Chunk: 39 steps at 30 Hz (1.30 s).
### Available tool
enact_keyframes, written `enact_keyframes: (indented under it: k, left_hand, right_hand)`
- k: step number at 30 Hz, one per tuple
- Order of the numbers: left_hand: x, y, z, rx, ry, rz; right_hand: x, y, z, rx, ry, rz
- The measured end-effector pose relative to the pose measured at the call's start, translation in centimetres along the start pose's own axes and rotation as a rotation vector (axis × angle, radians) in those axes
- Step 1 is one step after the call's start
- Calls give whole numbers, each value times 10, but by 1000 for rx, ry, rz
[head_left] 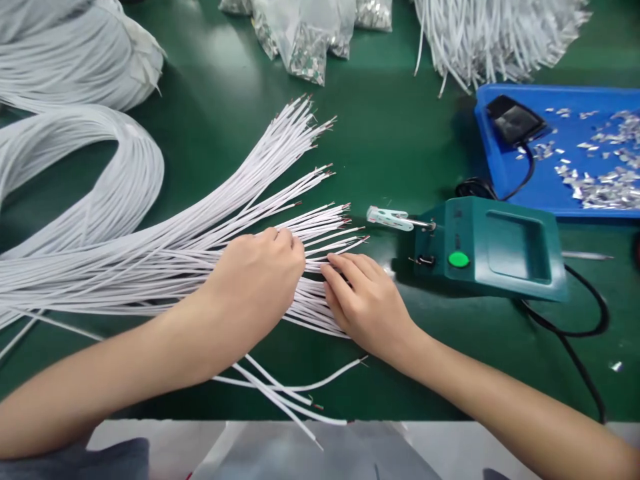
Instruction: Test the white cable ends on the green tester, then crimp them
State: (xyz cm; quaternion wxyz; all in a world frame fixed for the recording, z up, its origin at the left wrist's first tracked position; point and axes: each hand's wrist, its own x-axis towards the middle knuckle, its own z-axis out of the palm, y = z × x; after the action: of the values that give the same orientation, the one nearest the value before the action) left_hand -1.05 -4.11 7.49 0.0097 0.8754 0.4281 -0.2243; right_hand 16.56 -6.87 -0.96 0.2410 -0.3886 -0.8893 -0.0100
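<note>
Head view shows both hands among white wires (150, 267), which run in from the left and end around the fingers. Left hand (257, 283) curls narrowly over the bunch, fingertips hidden, so how firmly it holds is not visible. Right hand (367, 300) rests its close-set fingers against the wire ends; whether it pinches any is hidden too.

Many tips past the hands show red or dark strands, so those ends look already stripped. Gathering seems only partial: upper wires fan out beyond the left hand at uneven lengths, and a few loose ones lie nearer the body, below both hands.

Right of the right hand sit a green device (525, 247) with a bright button (459, 259) and a pale clip (387, 217); beyond it, a blue tray (540, 200) holds shiny pieces (607, 183). Ahead of the hands, the green table (400, 133) carries bags (307, 53) of small parts and another wire heap (495, 40); coils (143, 160) lie ahead and left.
</note>
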Motion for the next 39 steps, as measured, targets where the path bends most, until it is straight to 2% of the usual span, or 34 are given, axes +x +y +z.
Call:
enact_keyframes:
  k: [3, 5, 9, 13, 15, 18, 21, 27, 30, 33, 36, 39]
  left_hand:
    - [5, -1, 5, -22, 121, -14]
    - [16, -2, 11, -119, 216, -24]
    - [47, -5, 37, -330, 411, 18]
    - [62, -7, 61, -282, 650, 119]
    - [62, -7, 64, -223, 703, 205]
    - [61, -4, 62, -217, 633, 262]
    - [63, -1, 60, -269, 580, 203]
    - [66, 3, 62, -334, 577, 121]
    - [63, 7, 56, -258, 516, 57]
    - [61, 11, 49, -149, 459, 67]
    - [61, 10, 48, -126, 478, 143]
    - [63, 6, 52, -224, 585, 100]
  right_hand:
    - [0, 1, 1, 5, 12, 6]
    - [0, 1, 2, 5, 33, 6]
    - [0, 0, 3, 3, 27, 20]
    - [0, 0, 4, -1, 1, 25]
    - [0, 0, 5, -12, -12, 23]
    - [0, -1, 5, -30, -41, 20]
    - [0, -2, 6, -35, -57, 20]
    - [0, -2, 6, -21, -75, 28]
    - [1, -3, 6, -37, -67, 26]
    - [2, -4, 6, -82, -61, 13]
    - [3, -5, 6, -107, -57, 4]
    - [3, -5, 5, -69, -68, 12]
